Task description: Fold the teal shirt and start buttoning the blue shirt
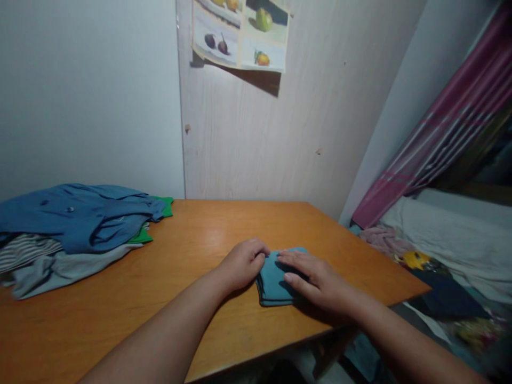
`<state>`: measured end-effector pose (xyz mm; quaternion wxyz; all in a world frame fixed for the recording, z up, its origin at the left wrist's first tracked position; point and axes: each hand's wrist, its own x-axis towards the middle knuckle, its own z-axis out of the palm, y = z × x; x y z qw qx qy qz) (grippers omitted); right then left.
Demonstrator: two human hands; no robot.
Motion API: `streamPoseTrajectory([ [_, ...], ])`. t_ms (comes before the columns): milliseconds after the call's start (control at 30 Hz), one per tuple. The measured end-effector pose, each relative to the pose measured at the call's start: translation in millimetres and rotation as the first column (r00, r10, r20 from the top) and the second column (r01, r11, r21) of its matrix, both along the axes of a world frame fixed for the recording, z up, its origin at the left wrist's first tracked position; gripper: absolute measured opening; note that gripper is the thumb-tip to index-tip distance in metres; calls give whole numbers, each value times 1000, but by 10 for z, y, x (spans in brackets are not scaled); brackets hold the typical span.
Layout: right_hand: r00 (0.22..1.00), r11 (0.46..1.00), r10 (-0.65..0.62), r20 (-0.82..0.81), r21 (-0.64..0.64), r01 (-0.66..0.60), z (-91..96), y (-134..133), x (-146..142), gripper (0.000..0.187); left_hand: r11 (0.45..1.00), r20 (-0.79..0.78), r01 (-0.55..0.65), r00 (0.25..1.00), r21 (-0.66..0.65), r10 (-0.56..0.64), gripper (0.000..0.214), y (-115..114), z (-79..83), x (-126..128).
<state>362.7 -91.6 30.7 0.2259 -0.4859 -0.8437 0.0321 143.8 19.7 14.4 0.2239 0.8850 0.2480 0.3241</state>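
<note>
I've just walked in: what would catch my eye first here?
Both hands rest on a folded teal cloth near the front of the table: the left hand curled at its side, the right hand flat on top. A heap of clothes, blue shirt uppermost, lies at the table's left.

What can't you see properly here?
Head view: the right hand covers part of the folded teal cloth, kind unclear.
Head view: the left hand curls, hiding its fingers' tips.
Head view: the left edge cuts off the clothes pile; the top edge cuts the fruit poster.
</note>
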Motion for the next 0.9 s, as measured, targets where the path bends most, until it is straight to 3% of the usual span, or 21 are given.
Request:
streamPoseTrajectory([
  [100, 994, 992, -41, -102, 116, 53, -59, -82, 157, 39, 996, 28, 71, 997, -54, -70, 31, -99, 51, 22],
  [200, 954, 959, -162, -251, 188, 212, -85, -162, 354, 34, 989, 33, 116, 993, -96, -113, 33, -183, 94, 29],
  [367, 838, 875, -382, -389, 140, 464, -155, -265, 592, 31, 972, -72, 221, 971, -79, -227, 33, -254, 119, 19],
  [533, 838, 885, -417, -353, 54, 463, -282, -345, 578, 29, 959, -117, 274, 953, -68, -280, 35, -214, 67, 4],
  [633, 866, 899, -392, -311, 71, 433, -293, -371, 518, 28, 959, -124, 271, 952, -86, -280, 36, -192, 52, -8],
  [800, 888, 893, -316, -335, 211, 397, -147, -301, 324, 27, 960, -157, 261, 949, -99, -274, 37, -199, 59, -23],
  [900, 890, 901, -284, -358, 217, 375, -20, -163, 130, 33, 961, -190, 256, 943, -108, -273, 38, -209, 61, -26],
])
